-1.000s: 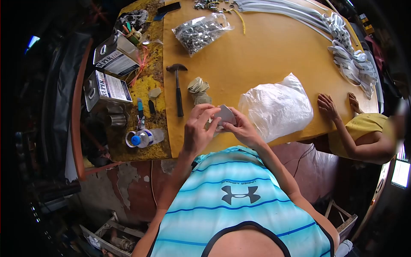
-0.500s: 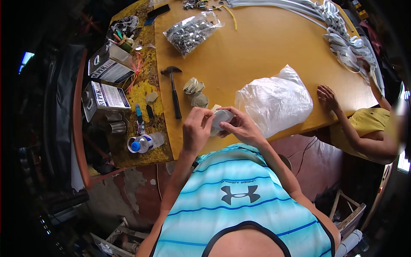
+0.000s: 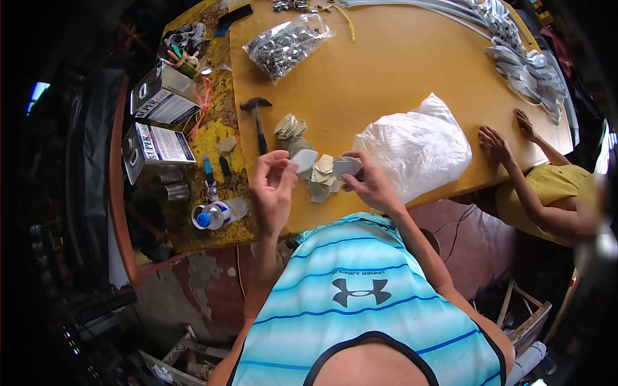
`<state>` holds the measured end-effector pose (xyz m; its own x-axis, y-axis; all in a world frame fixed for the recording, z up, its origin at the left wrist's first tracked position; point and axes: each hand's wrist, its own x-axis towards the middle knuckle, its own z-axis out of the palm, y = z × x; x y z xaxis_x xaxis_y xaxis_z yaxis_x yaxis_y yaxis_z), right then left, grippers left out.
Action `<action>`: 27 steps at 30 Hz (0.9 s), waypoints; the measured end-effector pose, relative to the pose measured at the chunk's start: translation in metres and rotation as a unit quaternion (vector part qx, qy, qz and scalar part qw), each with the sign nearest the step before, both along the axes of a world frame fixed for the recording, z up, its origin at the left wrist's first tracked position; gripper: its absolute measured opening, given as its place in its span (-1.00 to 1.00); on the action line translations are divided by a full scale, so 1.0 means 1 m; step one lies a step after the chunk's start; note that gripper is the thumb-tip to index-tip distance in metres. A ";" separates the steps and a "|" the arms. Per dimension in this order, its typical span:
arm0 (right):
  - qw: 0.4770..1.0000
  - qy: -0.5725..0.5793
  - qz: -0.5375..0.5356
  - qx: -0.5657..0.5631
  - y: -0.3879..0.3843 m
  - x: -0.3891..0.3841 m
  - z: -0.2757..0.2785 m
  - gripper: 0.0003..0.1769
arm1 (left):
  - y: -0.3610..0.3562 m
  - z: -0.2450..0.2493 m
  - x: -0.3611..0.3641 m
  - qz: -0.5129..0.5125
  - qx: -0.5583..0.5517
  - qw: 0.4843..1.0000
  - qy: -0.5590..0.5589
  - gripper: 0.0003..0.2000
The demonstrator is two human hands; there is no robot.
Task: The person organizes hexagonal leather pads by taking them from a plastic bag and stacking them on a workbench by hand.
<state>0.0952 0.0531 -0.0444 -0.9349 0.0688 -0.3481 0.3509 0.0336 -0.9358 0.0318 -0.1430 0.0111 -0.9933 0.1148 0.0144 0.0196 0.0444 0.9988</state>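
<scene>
My left hand [image 3: 271, 193] pinches a pale grey six-sided flat piece [image 3: 304, 161] between thumb and fingers. Opposite it, my right hand [image 3: 374, 185] grips a darker grey flat piece [image 3: 346, 167] of similar shape. Under and between the two hands lies a loose heap of beige and grey flat pieces [image 3: 324, 172]. A second pile of such pieces [image 3: 290, 127] sits just beyond my left hand, close to a claw hammer [image 3: 259, 125]. Near my right hand rests a white plastic bag [image 3: 415, 151], its contents unclear.
A clear bag of metal parts [image 3: 288, 46] lies farther back on the tan tabletop [image 3: 386, 71]. Grey strips [image 3: 524, 77] are heaped at far right, near another person's hands [image 3: 494, 145]. Two metal cans [image 3: 161, 143] and a water bottle [image 3: 219, 214] stand at left.
My hands have parted, each with a flat piece, uncovering the heap between them. The other person's far hand has come down from the strips onto the table.
</scene>
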 end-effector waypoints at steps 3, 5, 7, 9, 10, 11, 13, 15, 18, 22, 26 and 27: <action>0.997 0.018 -0.038 -0.060 0.014 0.003 -0.001 -0.61 | -0.014 0.015 -0.003 0.032 -0.051 0.996 0.061 -0.86; 0.993 0.039 -0.049 -0.102 0.020 0.002 -0.008 -0.62 | -0.018 0.027 -0.005 0.031 -0.197 0.928 0.314 -0.81; 0.976 0.036 -0.091 -0.192 0.024 -0.001 -0.002 -0.62 | -0.012 0.024 -0.002 0.026 -0.247 0.888 0.387 -0.76; 0.974 0.038 -0.082 -0.206 0.027 -0.002 0.002 -0.59 | -0.008 -0.019 0.001 -0.037 -0.251 0.889 0.382 -0.79; 0.962 0.041 -0.092 -0.252 0.027 -0.003 0.000 -0.57 | -0.005 -0.045 0.004 -0.078 -0.331 0.871 0.355 -0.81; 0.948 0.045 -0.103 -0.298 0.026 -0.004 -0.001 -0.55 | -0.003 -0.066 0.006 -0.119 -0.409 0.844 0.326 -0.83; 0.940 0.047 -0.111 -0.320 0.022 -0.004 -0.004 -0.53 | -0.007 -0.084 0.024 -0.124 -0.384 0.872 0.277 -0.85; 0.931 0.044 -0.123 -0.342 0.018 -0.002 -0.004 -0.51 | -0.002 -0.085 0.032 -0.134 -0.357 0.898 0.221 -0.86; 0.925 0.042 -0.098 -0.366 0.008 -0.001 -0.004 -0.49 | 0.016 -0.051 0.035 -0.078 -0.229 0.953 0.182 -0.83; 0.928 0.033 -0.084 -0.361 -0.011 -0.003 -0.001 -0.50 | 0.037 -0.023 0.017 -0.061 -0.250 0.929 0.267 -0.78; 0.935 0.049 -0.057 -0.345 -0.015 -0.002 0.008 -0.49 | 0.041 -0.020 0.012 -0.076 -0.300 0.915 0.259 -0.76; 0.939 0.057 -0.049 -0.334 -0.015 -0.002 0.010 -0.50 | 0.041 -0.020 0.011 -0.079 -0.298 0.915 0.261 -0.76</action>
<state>0.0934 0.0385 -0.0346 -0.9695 -0.0409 -0.2416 0.2168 -0.6028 -0.7679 0.0431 -0.1022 -0.0089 -0.8394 0.3990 0.3690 0.5398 0.5337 0.6510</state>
